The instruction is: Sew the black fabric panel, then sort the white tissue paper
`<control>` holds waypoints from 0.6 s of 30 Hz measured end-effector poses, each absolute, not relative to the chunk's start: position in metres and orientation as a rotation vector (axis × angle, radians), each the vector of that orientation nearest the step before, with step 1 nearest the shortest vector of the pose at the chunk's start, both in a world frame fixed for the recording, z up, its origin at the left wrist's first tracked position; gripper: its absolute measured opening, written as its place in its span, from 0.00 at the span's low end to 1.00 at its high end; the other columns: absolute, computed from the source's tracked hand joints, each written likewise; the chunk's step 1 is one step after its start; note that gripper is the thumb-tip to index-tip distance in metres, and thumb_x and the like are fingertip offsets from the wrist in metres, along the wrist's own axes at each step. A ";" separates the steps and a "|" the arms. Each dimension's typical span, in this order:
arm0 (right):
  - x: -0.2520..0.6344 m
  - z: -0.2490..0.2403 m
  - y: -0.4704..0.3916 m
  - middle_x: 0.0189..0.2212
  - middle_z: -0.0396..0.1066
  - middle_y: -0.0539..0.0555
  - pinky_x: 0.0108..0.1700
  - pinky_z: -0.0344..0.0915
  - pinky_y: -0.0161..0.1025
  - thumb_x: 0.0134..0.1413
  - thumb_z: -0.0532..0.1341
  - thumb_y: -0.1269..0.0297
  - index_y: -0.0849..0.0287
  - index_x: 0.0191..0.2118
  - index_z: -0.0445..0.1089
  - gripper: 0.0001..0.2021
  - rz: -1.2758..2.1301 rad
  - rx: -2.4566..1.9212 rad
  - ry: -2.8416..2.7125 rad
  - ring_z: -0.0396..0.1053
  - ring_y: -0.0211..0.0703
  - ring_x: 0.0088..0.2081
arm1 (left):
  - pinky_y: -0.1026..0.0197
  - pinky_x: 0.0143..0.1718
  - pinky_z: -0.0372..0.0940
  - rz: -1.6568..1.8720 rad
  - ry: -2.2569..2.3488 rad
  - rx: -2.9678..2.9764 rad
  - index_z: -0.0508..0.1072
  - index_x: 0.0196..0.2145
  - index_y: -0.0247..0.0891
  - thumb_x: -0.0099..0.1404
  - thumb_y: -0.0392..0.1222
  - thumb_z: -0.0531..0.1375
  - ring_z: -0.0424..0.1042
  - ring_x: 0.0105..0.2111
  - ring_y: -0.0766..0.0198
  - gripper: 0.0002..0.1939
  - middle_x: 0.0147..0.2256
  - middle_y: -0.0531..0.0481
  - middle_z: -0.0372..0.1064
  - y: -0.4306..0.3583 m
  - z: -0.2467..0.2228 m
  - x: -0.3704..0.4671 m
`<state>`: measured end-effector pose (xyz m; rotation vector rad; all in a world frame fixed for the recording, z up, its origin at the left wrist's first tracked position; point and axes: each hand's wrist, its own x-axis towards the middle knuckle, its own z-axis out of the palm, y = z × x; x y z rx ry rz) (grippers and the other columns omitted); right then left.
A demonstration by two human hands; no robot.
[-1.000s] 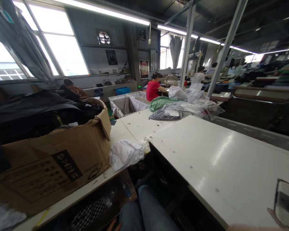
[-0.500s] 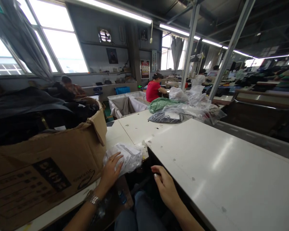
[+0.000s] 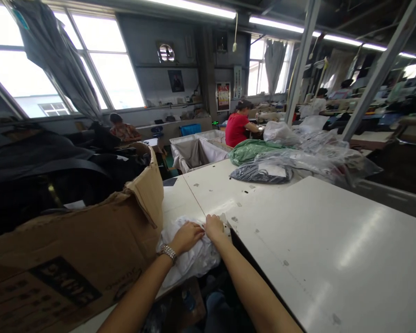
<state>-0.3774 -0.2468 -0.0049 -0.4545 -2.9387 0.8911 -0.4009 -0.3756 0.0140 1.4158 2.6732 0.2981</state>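
A crumpled white plastic bag (image 3: 197, 262) lies at the near edge of the white table, beside the cardboard box. My left hand (image 3: 189, 235), with a metal watch at the wrist, is on top of it, fingers together and bent into the plastic. My right hand (image 3: 214, 226) is closed at the bag's far right side, right by the left fingertips. Its fingers point away from me and are partly hidden, but they seem to grip the bag's edge.
A large open cardboard box (image 3: 138, 240) full of dark cloth stands at left. A raised white board (image 3: 326, 245) lies at right. Farther back are plastic-wrapped garments (image 3: 263, 171), a green bundle (image 3: 251, 152) and fabric-lined bins (image 3: 194, 152). A person in red (image 3: 236, 129) sits beyond.
My right hand has moved from above the gap by the board forward and left onto the bag, closing there. My left hand has shifted right across the bag, its fingers now together. The view has turned left.
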 end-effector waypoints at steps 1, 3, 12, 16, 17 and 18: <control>-0.380 -0.008 -0.248 0.42 0.63 0.67 0.45 0.58 0.48 0.52 0.55 0.72 0.72 0.43 0.65 0.12 0.877 -0.447 -2.966 0.58 0.58 0.47 | 0.52 0.50 0.53 0.295 2.678 1.401 0.72 0.36 0.37 0.64 0.43 0.48 0.65 0.42 0.60 0.15 0.39 0.48 0.70 -0.378 0.014 -0.400; -0.385 -0.011 -0.247 0.40 0.65 0.66 0.44 0.58 0.46 0.53 0.51 0.76 0.71 0.41 0.67 0.11 0.868 -0.444 -2.988 0.60 0.56 0.45 | 0.53 0.50 0.52 0.297 2.687 1.384 0.73 0.34 0.36 0.65 0.44 0.46 0.66 0.40 0.61 0.17 0.38 0.48 0.70 -0.385 0.013 -0.397; -0.396 -0.006 -0.252 0.35 0.69 0.58 0.38 0.60 0.34 0.57 0.50 0.69 0.67 0.37 0.67 0.11 1.135 -0.306 -2.894 0.66 0.41 0.37 | 0.50 0.56 0.45 0.513 2.734 1.345 0.72 0.34 0.38 0.65 0.44 0.46 0.66 0.40 0.63 0.16 0.36 0.50 0.69 -0.402 0.009 -0.385; -0.369 0.006 -0.267 0.36 0.69 0.63 0.41 0.62 0.40 0.55 0.50 0.72 0.71 0.39 0.67 0.11 1.108 -0.072 -2.944 0.66 0.48 0.40 | 0.49 0.55 0.49 0.553 2.783 1.431 0.72 0.33 0.39 0.65 0.43 0.44 0.66 0.40 0.61 0.18 0.37 0.48 0.69 -0.407 -0.006 -0.392; -0.360 0.011 -0.268 0.36 0.68 0.64 0.41 0.62 0.41 0.54 0.50 0.73 0.72 0.40 0.67 0.12 1.083 -0.032 -2.965 0.66 0.49 0.40 | 0.48 0.54 0.51 0.572 2.799 1.462 0.73 0.32 0.40 0.64 0.44 0.45 0.66 0.40 0.61 0.18 0.37 0.48 0.70 -0.411 -0.010 -0.392; -0.352 0.015 -0.268 0.37 0.68 0.65 0.42 0.62 0.42 0.54 0.51 0.73 0.72 0.40 0.67 0.12 1.054 0.008 -2.990 0.66 0.50 0.41 | 0.47 0.53 0.54 0.607 2.812 1.491 0.73 0.33 0.41 0.64 0.46 0.45 0.67 0.40 0.60 0.18 0.37 0.48 0.70 -0.416 -0.015 -0.392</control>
